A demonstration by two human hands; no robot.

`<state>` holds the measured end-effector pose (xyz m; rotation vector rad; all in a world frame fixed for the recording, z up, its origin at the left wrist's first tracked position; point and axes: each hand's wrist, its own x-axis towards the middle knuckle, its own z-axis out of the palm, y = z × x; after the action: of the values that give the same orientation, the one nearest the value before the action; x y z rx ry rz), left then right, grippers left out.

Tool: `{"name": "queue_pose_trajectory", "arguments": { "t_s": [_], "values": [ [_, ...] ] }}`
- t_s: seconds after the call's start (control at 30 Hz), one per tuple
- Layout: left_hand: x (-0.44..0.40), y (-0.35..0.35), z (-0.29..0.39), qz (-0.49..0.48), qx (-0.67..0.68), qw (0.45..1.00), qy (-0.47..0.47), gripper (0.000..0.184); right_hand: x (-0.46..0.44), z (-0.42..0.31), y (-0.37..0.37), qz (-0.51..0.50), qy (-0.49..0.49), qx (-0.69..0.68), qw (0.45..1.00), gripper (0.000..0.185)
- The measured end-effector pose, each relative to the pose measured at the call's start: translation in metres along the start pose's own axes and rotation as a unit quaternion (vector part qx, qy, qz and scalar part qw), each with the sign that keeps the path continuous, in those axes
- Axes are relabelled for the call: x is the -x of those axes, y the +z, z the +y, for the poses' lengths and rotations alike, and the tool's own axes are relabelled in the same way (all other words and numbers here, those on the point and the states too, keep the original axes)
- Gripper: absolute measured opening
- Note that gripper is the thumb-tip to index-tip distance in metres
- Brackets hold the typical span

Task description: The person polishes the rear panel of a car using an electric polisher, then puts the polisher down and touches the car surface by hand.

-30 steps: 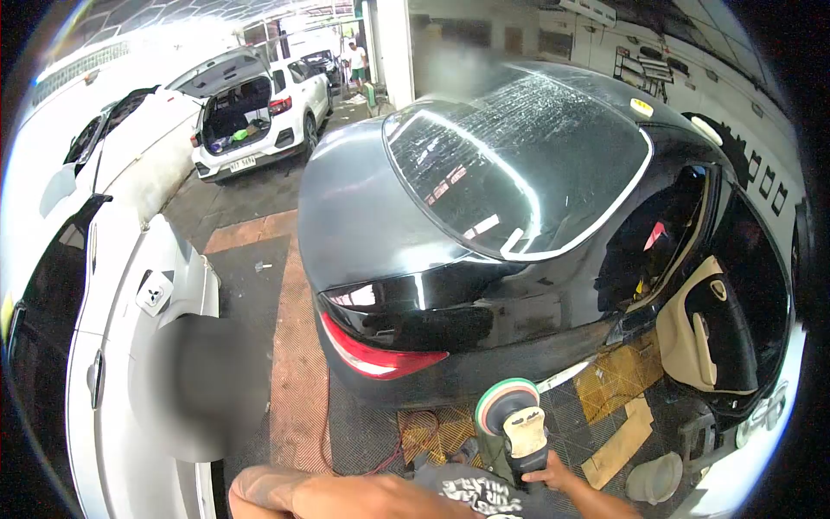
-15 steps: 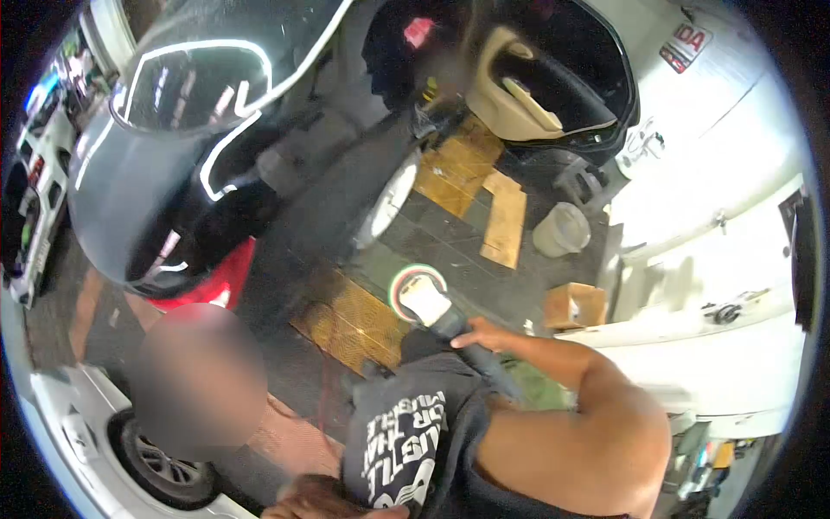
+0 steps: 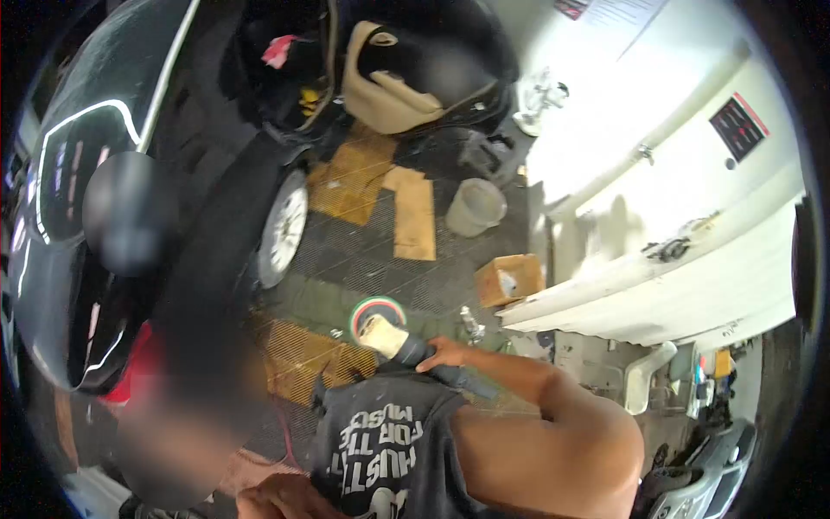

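My right hand (image 3: 443,354) is wrapped around the grey body of a hand-held polisher (image 3: 386,337), which has a pale, cream-coloured head cover. Its round pad (image 3: 378,304), edged in green and red, faces away from me in front of my dark shirt (image 3: 380,432). Low in the picture, my left hand (image 3: 287,498) is close to the shirt, its fingers curled and partly cut off by the frame's edge. What it grips, if anything, is hidden. To the left stands a black car (image 3: 65,285) with a red tail light (image 3: 134,368) and a silver wheel (image 3: 284,229).
An open car door with a beige panel (image 3: 389,102) is ahead. Flat cardboard (image 3: 415,216), a bucket (image 3: 475,208) and a small box (image 3: 510,281) lie along the white wall (image 3: 596,173). A thin reddish cord (image 3: 285,432) crosses the floor. Blurred patches hide parts of the left side.
My view has turned to the right, so the car, door and floor items have shifted left. The polisher stays in my right hand, and my left hand appears slightly further left.
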<state>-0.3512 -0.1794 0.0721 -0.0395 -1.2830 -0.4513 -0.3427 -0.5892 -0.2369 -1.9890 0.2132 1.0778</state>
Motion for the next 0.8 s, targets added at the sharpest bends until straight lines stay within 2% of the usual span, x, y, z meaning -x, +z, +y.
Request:
{"name": "queue_pose_trajectory", "arguments": {
  "t_s": [0.07, 0.13, 0.2, 0.3, 0.33, 0.4, 0.47, 0.5, 0.57, 0.6, 0.67, 0.73, 0.77, 0.8],
  "values": [
    [-0.013, -0.009, -0.025, 0.001, -0.01, 1.0, -0.021, 0.053, 0.041, -0.038, -0.022, 0.018, 0.054, 0.033, 0.998, 0.122],
    [-0.022, -0.015, -0.046, 0.014, -0.035, 0.999, -0.035, 0.055, 0.039, -0.026, -0.041, -0.038, 0.047, -0.036, 0.998, 0.124],
    [-0.028, -0.022, -0.068, 0.031, -0.053, 0.997, -0.044, 0.056, 0.0, 0.045, -0.047, 0.052, 0.027, 0.016, 0.998, 0.084],
    [-0.034, -0.033, -0.095, 0.058, -0.086, 0.994, -0.045, 0.059, -0.001, 0.06, -0.066, 0.048, 0.057, -0.018, 0.997, 0.078],
    [-0.038, -0.035, -0.102, 0.06, -0.108, 0.991, -0.05, 0.06, -0.006, 0.048, -0.075, 0.022, 0.043, 0.001, 0.999, 0.078],
    [-0.045, -0.034, -0.116, 0.067, -0.149, 0.985, -0.058, 0.061, 0.014, 0.022, -0.081, -0.033, -0.014, -0.063, 0.997, 0.071],
    [-0.054, -0.033, -0.128, 0.074, -0.185, 0.978, -0.06, 0.063, 0.024, -0.002, -0.089, -0.049, 0.011, -0.007, 0.999, 0.068],
    [-0.058, -0.028, -0.134, 0.078, -0.206, 0.973, -0.063, 0.064, 0.007, 0.047, -0.092, -0.023, 0.004, 0.006, 1.0, 0.067],
    [-0.069, -0.023, -0.14, 0.095, -0.253, 0.961, -0.063, 0.066, -0.007, 0.044, -0.09, -0.036, 0.018, -0.014, 0.999, 0.069],
    [-0.075, -0.02, -0.142, 0.108, -0.276, 0.953, -0.06, 0.067, 0.015, 0.006, -0.093, -0.072, 0.046, -0.044, 0.995, 0.073],
    [-0.084, -0.008, -0.142, 0.148, -0.324, 0.933, -0.049, 0.068, 0.008, 0.017, -0.093, -0.029, 0.037, 0.004, 0.999, 0.066],
    [-0.099, 0.001, -0.141, 0.181, -0.365, 0.912, -0.039, 0.07, 0.007, 0.02, -0.089, -0.036, -0.049, -0.016, 0.998, 0.059],
    [-0.111, 0.006, -0.143, 0.218, -0.373, 0.901, -0.029, 0.071, 0.005, 0.006, -0.086, -0.06, -0.057, -0.006, 0.997, 0.059],
    [-0.123, 0.009, -0.141, 0.269, -0.37, 0.889, -0.011, 0.072, 0.011, -0.003, -0.084, -0.071, 0.017, 0.014, 0.997, 0.059]
  ]
}}
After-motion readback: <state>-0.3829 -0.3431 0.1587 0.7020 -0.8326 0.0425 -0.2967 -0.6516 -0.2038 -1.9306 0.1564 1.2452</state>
